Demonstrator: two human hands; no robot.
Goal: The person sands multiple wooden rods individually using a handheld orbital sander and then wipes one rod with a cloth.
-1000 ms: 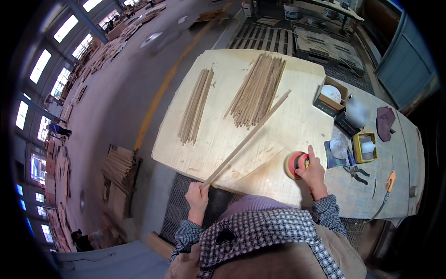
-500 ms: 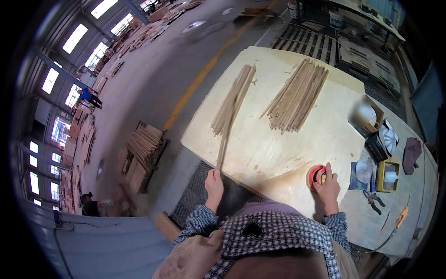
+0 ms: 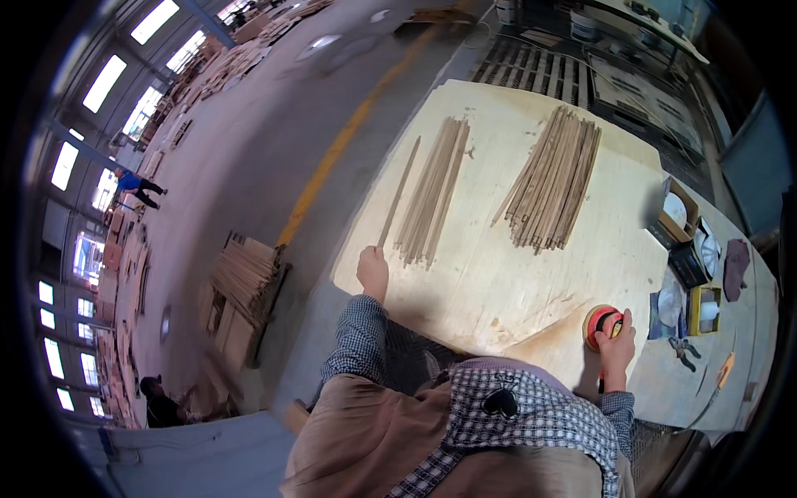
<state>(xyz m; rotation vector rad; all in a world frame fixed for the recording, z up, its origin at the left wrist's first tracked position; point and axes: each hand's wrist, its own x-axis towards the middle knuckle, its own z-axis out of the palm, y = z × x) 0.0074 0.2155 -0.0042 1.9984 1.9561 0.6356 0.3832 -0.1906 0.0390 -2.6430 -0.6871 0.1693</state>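
Observation:
My left hand (image 3: 373, 272) is closed on the near end of a thin wooden strip (image 3: 402, 187), which points away along the left edge of the pale wooden board (image 3: 473, 303). Just right of that strip lies a small bundle of similar strips (image 3: 433, 192). A larger, slightly fanned pile of strips (image 3: 554, 181) rests farther right. My right hand (image 3: 616, 350) is wrapped round a red-and-black palm sander (image 3: 593, 325) near the board's right front corner. The sander's underside is hidden.
On the table to the right are a yellow box (image 3: 705, 312), pliers (image 3: 685, 353), an orange-handled cutter (image 3: 726, 370), a dark cloth (image 3: 735, 270) and open cartons (image 3: 671, 214). A loaded wood stack (image 3: 241, 286) stands on the floor at left. Two people are farther off.
My left hand has moved away from me with the strip, which now lies left of the small bundle instead of across it. The sander has shifted slightly right; the view has turned a little.

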